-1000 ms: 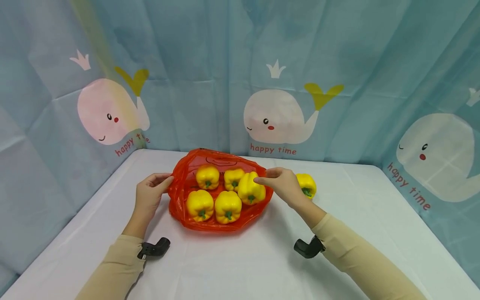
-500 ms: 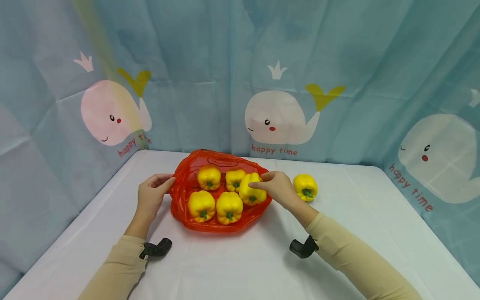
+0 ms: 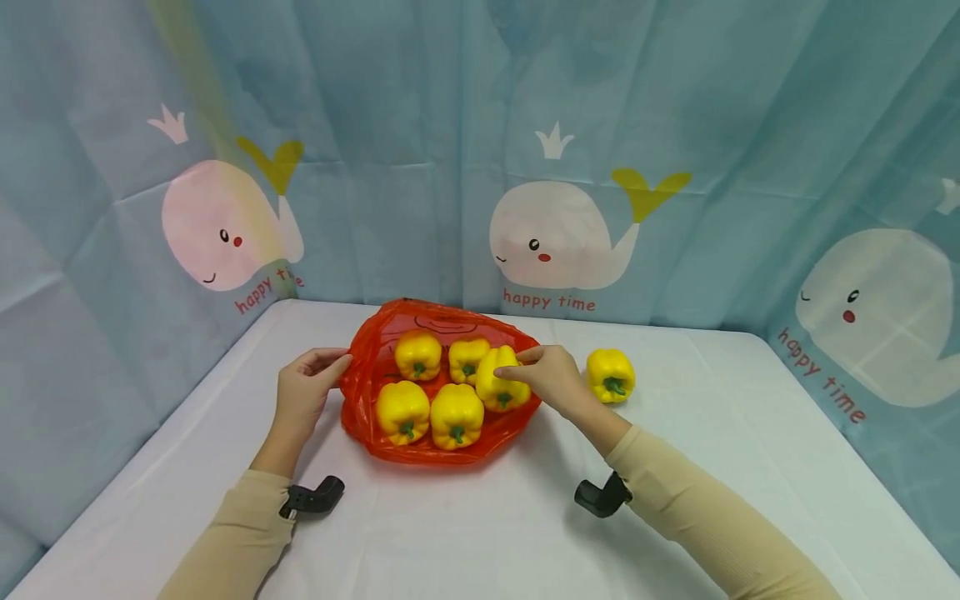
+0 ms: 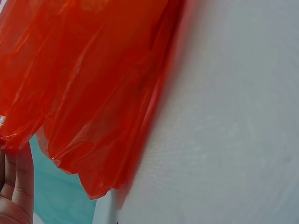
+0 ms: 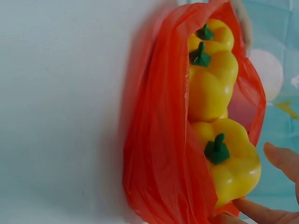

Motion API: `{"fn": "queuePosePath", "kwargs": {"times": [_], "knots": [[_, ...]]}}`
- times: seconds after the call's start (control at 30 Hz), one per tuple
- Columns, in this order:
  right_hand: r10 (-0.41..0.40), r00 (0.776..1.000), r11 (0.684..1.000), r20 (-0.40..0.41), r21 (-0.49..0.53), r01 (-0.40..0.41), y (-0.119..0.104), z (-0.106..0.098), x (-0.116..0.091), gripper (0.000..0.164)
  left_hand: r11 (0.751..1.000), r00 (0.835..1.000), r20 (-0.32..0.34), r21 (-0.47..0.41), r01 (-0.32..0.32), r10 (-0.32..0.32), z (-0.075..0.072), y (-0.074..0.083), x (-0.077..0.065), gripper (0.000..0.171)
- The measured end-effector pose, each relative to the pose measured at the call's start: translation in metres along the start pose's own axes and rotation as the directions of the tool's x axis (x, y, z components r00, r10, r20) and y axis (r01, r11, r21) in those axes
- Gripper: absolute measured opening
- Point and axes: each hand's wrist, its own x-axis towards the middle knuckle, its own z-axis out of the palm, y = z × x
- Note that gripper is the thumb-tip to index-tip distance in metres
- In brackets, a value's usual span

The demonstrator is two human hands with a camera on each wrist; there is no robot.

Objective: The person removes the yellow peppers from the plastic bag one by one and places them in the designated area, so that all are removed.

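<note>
A red plastic bag lies on the table with its mouth spread wide, several yellow bell peppers inside it. My left hand pinches the bag's left rim between thumb and fingers; the left wrist view shows the red film hanging in folds by the fingers. On the other side, my right hand is at the rightmost pepper in the bag. In the right wrist view its fingertips touch that pepper near the bag's edge, while the thumb stands apart from it.
One more yellow bell pepper lies on the table just right of the bag, beyond my right wrist. The white-covered table ends at a blue curtain printed with whales, behind and at both sides.
My right hand has moved slightly left, its thumb now further over the rightmost pepper, which shifts a little left with it. The left hand keeps its hold on the bag's rim.
</note>
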Motion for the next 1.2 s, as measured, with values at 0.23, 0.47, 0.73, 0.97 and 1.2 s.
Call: {"fn": "queuePosePath", "kwargs": {"times": [0.23,0.47,0.73,0.97,1.2], "knots": [[-0.002,1.000,1.000,-0.003,0.011,0.002,-0.001,0.005,0.002,0.063,1.000,1.000,-0.006,0.000,0.002,-0.002,0.002,0.001,-0.001,0.044],[0.012,1.000,0.998,0.004,0.065,-0.012,-0.004,0.011,0.001,0.060,1.000,1.000,-0.004,0.018,0.010,-0.010,0.002,0.001,-0.001,0.046],[0.000,1.000,0.995,0.021,0.098,-0.002,-0.009,0.015,0.000,0.055,1.000,1.000,0.002,0.020,-0.006,0.006,0.001,-0.001,0.000,0.045],[-0.029,0.999,0.992,0.042,0.121,0.023,-0.011,0.018,-0.002,0.050,1.000,1.000,0.009,0.025,0.004,-0.004,0.000,-0.002,0.000,0.045],[-0.001,0.999,0.994,0.042,0.108,-0.003,-0.012,0.018,-0.001,0.052,1.000,1.000,0.008,0.017,0.005,-0.005,0.000,-0.002,0.000,0.044]]}}
